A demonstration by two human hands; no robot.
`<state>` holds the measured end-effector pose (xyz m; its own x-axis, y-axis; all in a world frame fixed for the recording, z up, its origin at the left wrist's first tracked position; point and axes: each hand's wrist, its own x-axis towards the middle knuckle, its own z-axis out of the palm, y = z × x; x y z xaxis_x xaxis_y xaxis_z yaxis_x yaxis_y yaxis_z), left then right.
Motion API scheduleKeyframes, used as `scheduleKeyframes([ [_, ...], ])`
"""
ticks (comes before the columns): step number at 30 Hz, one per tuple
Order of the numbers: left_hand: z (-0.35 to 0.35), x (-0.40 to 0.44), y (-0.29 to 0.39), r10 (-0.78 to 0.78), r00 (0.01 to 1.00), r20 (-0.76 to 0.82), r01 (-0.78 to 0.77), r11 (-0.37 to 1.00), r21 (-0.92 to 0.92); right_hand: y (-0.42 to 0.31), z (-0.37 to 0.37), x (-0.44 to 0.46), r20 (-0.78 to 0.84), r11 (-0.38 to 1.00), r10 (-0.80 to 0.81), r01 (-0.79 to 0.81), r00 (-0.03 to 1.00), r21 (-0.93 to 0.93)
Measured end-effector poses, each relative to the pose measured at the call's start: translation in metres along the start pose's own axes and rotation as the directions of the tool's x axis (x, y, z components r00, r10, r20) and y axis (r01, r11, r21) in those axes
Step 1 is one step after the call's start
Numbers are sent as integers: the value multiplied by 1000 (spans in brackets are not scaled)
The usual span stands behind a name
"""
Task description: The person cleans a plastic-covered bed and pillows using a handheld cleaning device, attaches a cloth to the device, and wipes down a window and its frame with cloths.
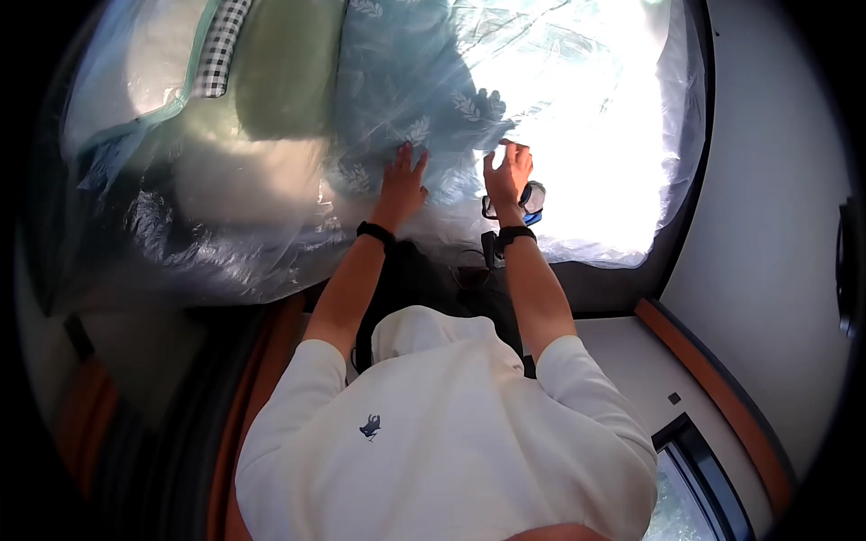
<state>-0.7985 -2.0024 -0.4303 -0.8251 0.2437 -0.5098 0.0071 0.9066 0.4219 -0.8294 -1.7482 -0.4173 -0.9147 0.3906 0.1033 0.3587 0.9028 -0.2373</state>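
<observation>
Flat on a pale blue-green cloth with white leaf prints (pixel 383 81), under clear plastic, rests my left hand (pixel 402 185), its fingers apart and holding nothing. My right hand (pixel 510 171) is a little to its right, with thumb and fingers curled together at the sunlit part of the bedding; glare hides whether anything is between them. Just below my right hand, partly behind the wrist, lies a small grey, black and blue item (pixel 532 200). Each wrist has a black band.
A green cushion (pixel 284 72) and a black-and-white checked piece (pixel 219 54) lie at the upper left under crinkled plastic (pixel 189 239). An orange-brown trimmed edge (pixel 713 388) runs along the lower right, near a window (pixel 690 487). A pale wall (pixel 767 162) stands at right.
</observation>
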Motion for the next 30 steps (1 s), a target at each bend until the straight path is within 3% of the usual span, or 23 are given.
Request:
scheduleKeyframes([
  [1, 4, 9, -11, 27, 998, -65, -26, 999, 23, 40, 9, -8, 21, 898, 432, -428, 902, -97],
  [2, 17, 2, -15, 43, 994, -96, -40, 999, 31, 91, 9, -27, 99, 626, 779, -773, 619, -103],
  [3, 23, 0, -17, 25, 998, -59, -24, 1000, 19, 123, 14, -38, 238, 379, 898, -925, 370, 8],
  [4, 20, 2, -16, 35, 991, -128, -36, 999, 0, 145, 17, -51, 383, 76, 918, -994, 99, 75],
  [5, 19, 14, -18, 65, 972, -227, -67, 998, 2, 147, 24, -61, 526, 97, 844, -994, 104, 42],
  [7, 20, -3, -20, 68, 980, -188, -70, 998, 0, 159, 46, -96, 790, 170, 598, -985, 137, 41],
  [8, 19, -10, -22, 68, 986, -154, -71, 997, -9, 146, 51, -105, 806, 207, 576, -978, 138, 20],
  [10, 10, -6, -23, 87, 986, -142, -88, 996, -2, 131, 75, -104, 715, 443, 653, -891, 250, -94],
  [11, 3, -4, -21, 98, 986, -136, -101, 995, -10, 156, 107, -120, 626, 603, 672, -783, 396, -153],
  [12, -3, -2, -16, 109, 985, -134, -110, 994, 2, 161, 107, -113, 627, 594, 674, -791, 391, -145],
  [14, -12, -1, -7, 102, 978, -183, -112, 993, -46, 170, 101, -96, 565, 753, 613, -624, 552, -207],
  [16, -18, -5, 3, 113, 962, -248, -134, 989, -69, 179, 80, -73, 653, 786, 532, -602, 539, -144],
  [18, -22, -14, 18, 123, 942, -311, -158, 983, -91, 160, 35, -41, 910, 834, 296, -543, 291, -97],
  [20, -22, -13, 42, 145, 968, -203, -193, 951, -243, 154, 29, -42, 930, 930, 8, -345, 367, 128],
  [21, -20, -11, 56, 159, 965, -208, -207, 950, -233, 144, 22, -31, 942, 929, -65, -325, 330, 178],
  [22, -15, -9, 68, 197, 965, -175, -232, 949, -214, 117, -10, 1, 956, 838, -215, -465, 197, 285],
  [23, -9, -6, 81, 233, 962, -142, -258, 946, -196, 102, -28, 15, 940, 798, -276, -498, 200, 340],
  [24, 0, -3, 94, 247, 958, -146, -272, 944, -186, 102, -16, 5, 872, 812, -297, -376, 390, 445],
  [27, 31, 17, 134, -23, 988, 152, 97, 857, -506, 92, -33, 35, 779, 742, -340, -358, 527, 566],
  [28, 34, 29, 157, -14, 990, 137, 80, 867, -493, 91, -37, 46, 854, 711, -289, -500, 433, 494],
  [29, 38, 38, 182, -226, 904, 362, 425, 561, -710, 90, -40, 55, 913, 667, -249, -626, 324, 404],
  [30, 39, 46, 207, -304, 727, 615, 669, 116, -734, 89, -46, 62, 941, 674, -198, -659, 273, 333],
])
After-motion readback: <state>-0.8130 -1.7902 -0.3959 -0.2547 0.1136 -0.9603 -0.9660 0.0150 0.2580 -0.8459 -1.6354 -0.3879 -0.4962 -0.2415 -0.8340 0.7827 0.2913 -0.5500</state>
